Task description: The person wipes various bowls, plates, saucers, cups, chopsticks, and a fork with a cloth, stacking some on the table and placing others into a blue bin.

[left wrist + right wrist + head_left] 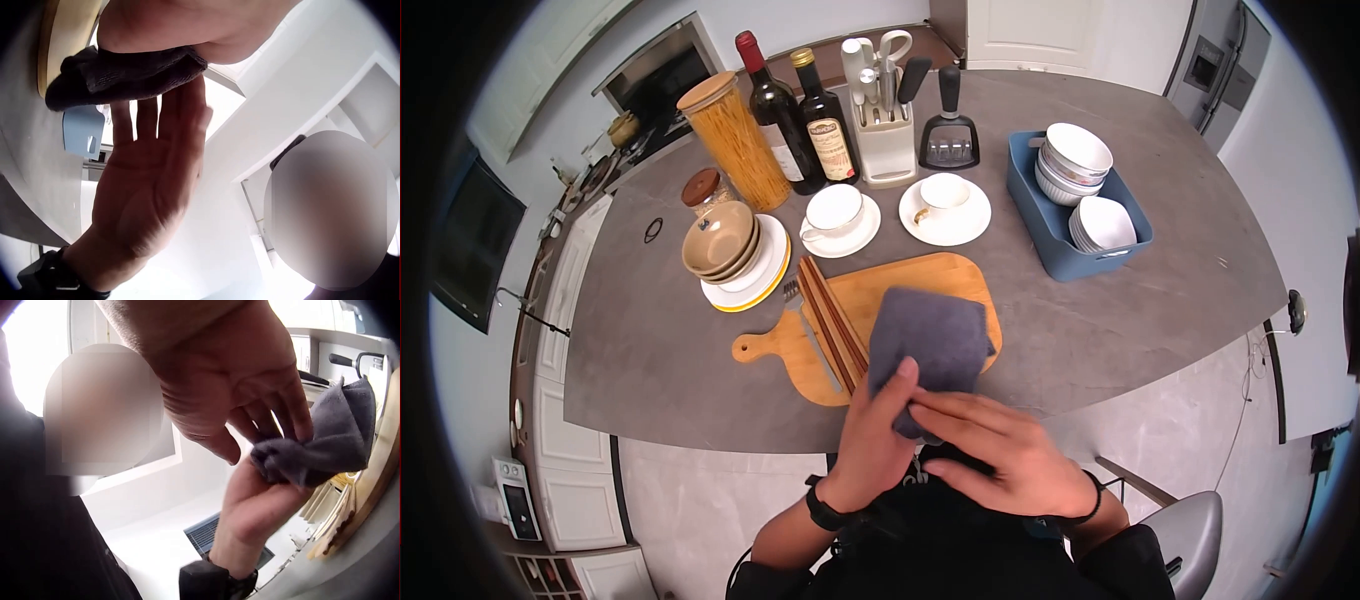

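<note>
A folded dark grey cloth (930, 335) is held over the right part of a wooden cutting board (920, 270). My left hand (875, 440) grips its near left edge, thumb on top and the other fingers hidden beneath. My right hand (1000, 460) has its fingers stretched out, the tips touching the cloth's near edge. In the right wrist view the cloth (340, 425) bunches between the right fingertips and the left hand (256, 512). Brown chopsticks (830, 315) lie on the board left of the cloth, beside a fork (791, 291).
Stacked brown bowls (718, 240) on plates stand left. Two white cups (834, 209) on saucers sit behind the board, before a pasta jar (735, 140), two bottles (828, 130) and a knife block (885, 150). A blue bin (1050, 225) with white bowls is right.
</note>
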Action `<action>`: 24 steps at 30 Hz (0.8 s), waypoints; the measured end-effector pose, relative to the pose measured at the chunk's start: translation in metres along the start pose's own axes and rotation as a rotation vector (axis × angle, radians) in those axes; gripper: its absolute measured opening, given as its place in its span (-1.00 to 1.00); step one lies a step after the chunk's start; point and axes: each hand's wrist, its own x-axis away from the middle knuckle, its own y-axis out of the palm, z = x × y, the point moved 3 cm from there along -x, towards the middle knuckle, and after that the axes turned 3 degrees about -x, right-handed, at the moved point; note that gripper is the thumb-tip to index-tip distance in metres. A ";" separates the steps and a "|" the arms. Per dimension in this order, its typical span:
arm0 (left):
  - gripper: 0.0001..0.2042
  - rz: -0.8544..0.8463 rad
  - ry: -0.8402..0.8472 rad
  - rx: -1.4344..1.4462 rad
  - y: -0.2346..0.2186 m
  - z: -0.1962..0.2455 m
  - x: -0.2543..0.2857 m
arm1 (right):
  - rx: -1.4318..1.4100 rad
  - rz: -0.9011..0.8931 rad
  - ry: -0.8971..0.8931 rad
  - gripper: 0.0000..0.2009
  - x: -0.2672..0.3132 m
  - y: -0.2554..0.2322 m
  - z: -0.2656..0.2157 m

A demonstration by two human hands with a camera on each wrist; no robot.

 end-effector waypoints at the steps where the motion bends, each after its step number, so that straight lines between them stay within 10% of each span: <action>1: -0.47 0.009 -0.103 0.120 -0.003 -0.001 -0.002 | -0.060 0.010 -0.023 -0.49 0.009 -0.012 0.004; 3: -0.47 -0.018 -0.121 0.145 -0.006 0.001 -0.002 | -0.118 0.025 -0.045 -0.46 0.017 -0.025 0.011; 5: -0.47 -0.158 -0.243 0.312 0.000 0.004 0.001 | 0.041 0.597 0.065 -0.42 0.021 -0.048 0.024; 9: -0.47 -0.285 -0.358 0.159 0.017 0.011 0.004 | -0.684 0.575 0.244 -0.46 0.023 -0.057 0.057; 11: -0.50 -0.398 -0.339 -0.334 0.027 0.016 0.001 | -0.982 -0.088 0.588 -0.54 0.035 -0.052 0.070; 16: -0.70 -0.375 0.123 -1.162 0.030 0.036 -0.033 | -1.067 0.189 0.565 -0.63 0.049 -0.060 0.077; 24: -0.78 -0.610 -0.195 -0.882 0.096 0.025 -0.102 | -1.442 0.450 0.413 -0.41 0.090 -0.065 0.096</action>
